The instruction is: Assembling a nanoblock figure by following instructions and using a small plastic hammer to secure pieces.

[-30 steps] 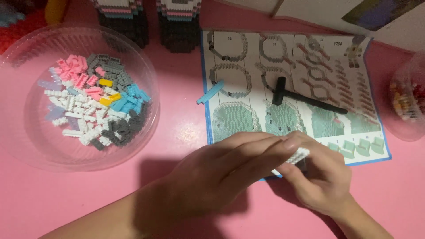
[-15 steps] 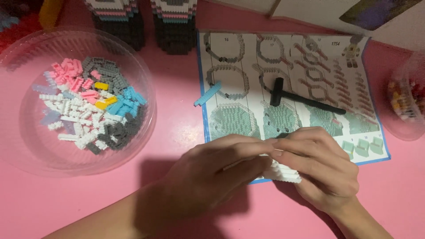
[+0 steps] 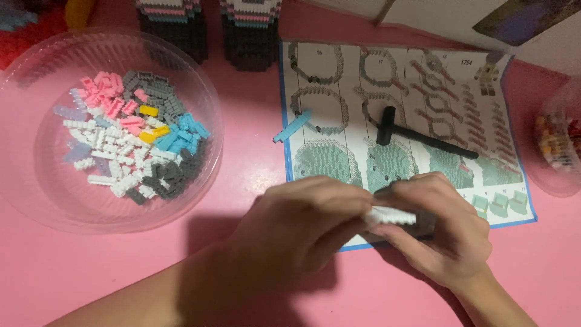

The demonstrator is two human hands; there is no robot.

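Note:
My left hand (image 3: 302, 227) and my right hand (image 3: 445, 233) meet over the lower edge of a printed instruction sheet (image 3: 399, 121). Between their fingertips they pinch a small flat assembly of white mini bricks (image 3: 392, 215), partly hidden by the fingers. A black toy hammer (image 3: 417, 136) lies on the sheet just beyond my hands. A short light-blue brick strip (image 3: 292, 126) rests across the sheet's left edge. At the left stands a clear plastic bowl (image 3: 36, 200) holding several loose white, grey, pink, blue and yellow mini bricks (image 3: 130, 145).
Two built brick columns in dark, pink and teal layers (image 3: 209, 27) stand at the back. A second clear container with coloured bits (image 3: 560, 142) sits at the right edge. A box (image 3: 484, 24) lies at the top right on the pink tabletop (image 3: 254, 175).
My hands have shifted slightly while turning the white piece; it now lies level between the fingertips. The view has drifted a little. Nothing else has moved.

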